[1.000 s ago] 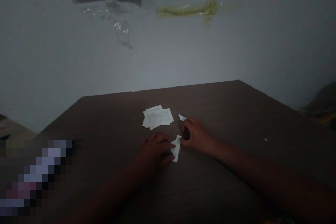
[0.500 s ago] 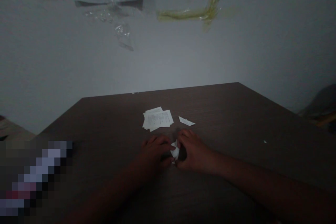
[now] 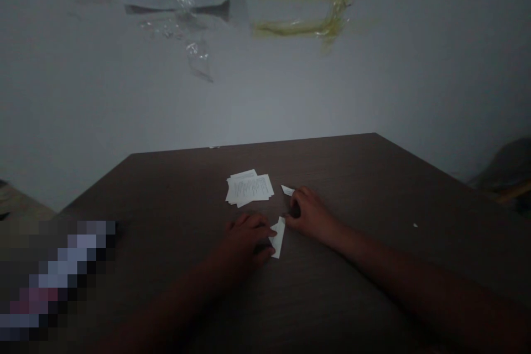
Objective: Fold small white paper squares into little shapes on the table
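A small piece of folded white paper (image 3: 279, 239) lies on the dark wooden table near the middle. My left hand (image 3: 249, 238) grips its left edge, with fingertips and thumb resting on it. Just right of the paper's upper corner is my right hand (image 3: 309, 215), its fingers curved and a gap showing between thumb and forefinger. Its thumb tip is beside that corner; whether they touch, I cannot tell. Behind the right fingers sits a narrow folded paper strip (image 3: 287, 190), partly covered by them.
A loose stack of printed paper pieces (image 3: 249, 188) lies beyond my left hand. A tiny paper scrap (image 3: 415, 225) is on the right of the table (image 3: 352, 166). At the left is a blurred-out object (image 3: 70, 263). Taped sheets hang on the wall (image 3: 290, 88) behind.
My right hand has come off the folded paper and moved up and right, now covering part of the strip. The paper lies flatter and shows more. My left hand has stayed in place.
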The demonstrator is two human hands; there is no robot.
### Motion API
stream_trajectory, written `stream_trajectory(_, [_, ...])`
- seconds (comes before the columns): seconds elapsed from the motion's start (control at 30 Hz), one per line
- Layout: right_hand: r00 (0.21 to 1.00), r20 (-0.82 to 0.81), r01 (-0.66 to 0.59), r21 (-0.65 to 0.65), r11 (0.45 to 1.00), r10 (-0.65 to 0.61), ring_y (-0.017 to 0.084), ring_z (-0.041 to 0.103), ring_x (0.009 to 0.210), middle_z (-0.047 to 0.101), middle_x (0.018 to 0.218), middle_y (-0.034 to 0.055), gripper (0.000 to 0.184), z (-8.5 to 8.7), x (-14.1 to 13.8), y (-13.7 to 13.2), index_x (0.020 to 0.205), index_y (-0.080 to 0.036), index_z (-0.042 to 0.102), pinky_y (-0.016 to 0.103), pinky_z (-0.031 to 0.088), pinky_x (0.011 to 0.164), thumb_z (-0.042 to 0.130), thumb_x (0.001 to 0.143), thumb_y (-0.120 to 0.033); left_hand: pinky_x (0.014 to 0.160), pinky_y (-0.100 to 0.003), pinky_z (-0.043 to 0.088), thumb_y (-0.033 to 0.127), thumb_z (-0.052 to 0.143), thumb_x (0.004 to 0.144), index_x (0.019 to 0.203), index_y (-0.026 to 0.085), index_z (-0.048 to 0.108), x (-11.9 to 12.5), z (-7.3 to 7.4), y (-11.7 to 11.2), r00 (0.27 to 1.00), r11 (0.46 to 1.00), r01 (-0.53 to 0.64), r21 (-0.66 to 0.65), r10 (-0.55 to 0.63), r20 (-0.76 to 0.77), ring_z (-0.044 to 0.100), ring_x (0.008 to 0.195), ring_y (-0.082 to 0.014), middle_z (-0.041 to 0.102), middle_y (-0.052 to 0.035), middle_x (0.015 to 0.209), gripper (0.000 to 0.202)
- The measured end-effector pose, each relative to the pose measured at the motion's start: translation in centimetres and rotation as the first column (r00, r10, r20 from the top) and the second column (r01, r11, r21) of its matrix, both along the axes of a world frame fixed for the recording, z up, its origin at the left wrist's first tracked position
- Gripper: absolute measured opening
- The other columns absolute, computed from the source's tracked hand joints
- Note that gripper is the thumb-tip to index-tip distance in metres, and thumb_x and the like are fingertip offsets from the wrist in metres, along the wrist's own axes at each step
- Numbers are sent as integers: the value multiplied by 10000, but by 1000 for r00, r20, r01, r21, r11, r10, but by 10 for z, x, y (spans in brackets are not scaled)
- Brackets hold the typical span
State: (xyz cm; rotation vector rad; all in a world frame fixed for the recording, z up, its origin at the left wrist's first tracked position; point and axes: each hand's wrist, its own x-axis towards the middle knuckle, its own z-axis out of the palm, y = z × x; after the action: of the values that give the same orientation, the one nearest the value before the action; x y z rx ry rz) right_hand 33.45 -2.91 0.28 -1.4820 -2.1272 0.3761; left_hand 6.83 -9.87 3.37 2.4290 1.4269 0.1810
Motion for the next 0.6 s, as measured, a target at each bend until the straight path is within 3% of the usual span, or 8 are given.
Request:
stream_trajectory(0.17, [999, -10, -31, 23, 999, 31, 364, 750, 1262, 815, 1305, 118, 164, -2, 3, -3, 1151, -268, 777, 522, 612, 1102, 897, 1040, -283, 1364, -649, 607, 129, 881, 1084, 1478, 284, 927, -1, -2, 0, 997, 996, 65, 57, -68, 36, 808, 1555, -431, 886, -130, 1641, 426])
stream_trajectory(0.3, [979, -35, -201, 5, 980, 201, 360, 769, 1326, 840, 1385, 119, 197, 3, 9, -10, 1318, -273, 826, 568, 622, 1193, 857, 1124, -291, 1397, -634, 600, 104, 835, 1084, 1531, 283, 880, -7, 2, 2, 989, 992, 118, 45, -121, 80, 797, 1582, -404, 882, -127, 1636, 484])
stream_trajectory(0.43, [924, -2, -383, -31, 923, 383, 378, 759, 1375, 855, 1382, 118, 240, 10, 9, -20, 1305, -265, 862, 608, 607, 1244, 945, 1095, -347, 1427, -615, 587, 127, 804, 1100, 1591, 290, 849, -13, -1, 6, 985, 990, 128, 52, -133, 107, 776, 1609, -390, 875, -122, 1637, 519])
stream_trajectory(0.6, [920, -2, -391, -82, 917, 392, 391, 769, 1399, 849, 1346, 116, 267, 16, 4, -31, 1252, -248, 873, 602, 613, 1253, 1013, 1028, -282, 1429, -646, 587, 131, 808, 1081, 1616, 302, 836, -14, -8, 8, 987, 993, 107, 49, -112, 118, 778, 1613, -387, 876, -117, 1662, 563])
